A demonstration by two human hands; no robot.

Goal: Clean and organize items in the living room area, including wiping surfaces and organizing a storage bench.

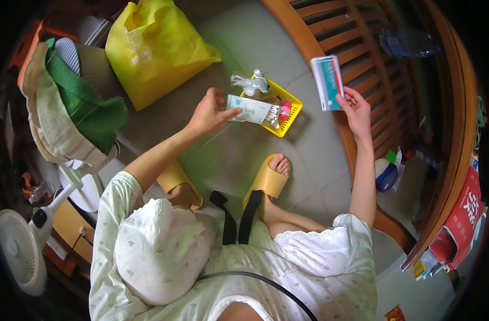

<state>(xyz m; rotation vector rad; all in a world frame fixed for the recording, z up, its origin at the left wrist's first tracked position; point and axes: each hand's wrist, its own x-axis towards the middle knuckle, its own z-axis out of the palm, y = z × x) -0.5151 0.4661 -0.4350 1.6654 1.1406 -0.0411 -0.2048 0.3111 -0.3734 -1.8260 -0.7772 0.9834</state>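
My left hand (209, 110) holds a clear-and-white packet of cotton swabs (249, 109) by its left end, thumb on top. The white swab tips show at its right end. Beneath the packet, on the tiled floor, sits a small yellow plastic basket (294, 113), partly hidden by it. Inside are a small pink bottle (284, 110) and a white-capped bottle (258, 74), with a crumpled clear plastic bag (250, 84) over the rim. My right hand (356, 110) grips a flat white, teal and red carton (327, 83) by its lower corner, above the bench edge.
A slatted wooden bench (340, 132) runs along the right, with a plastic bottle (408, 43) and a blue-lidded jar (385, 175) on it. A yellow bag (160, 52) stands at upper left. Towels (80, 92) and a white fan (19, 250) are farther left.
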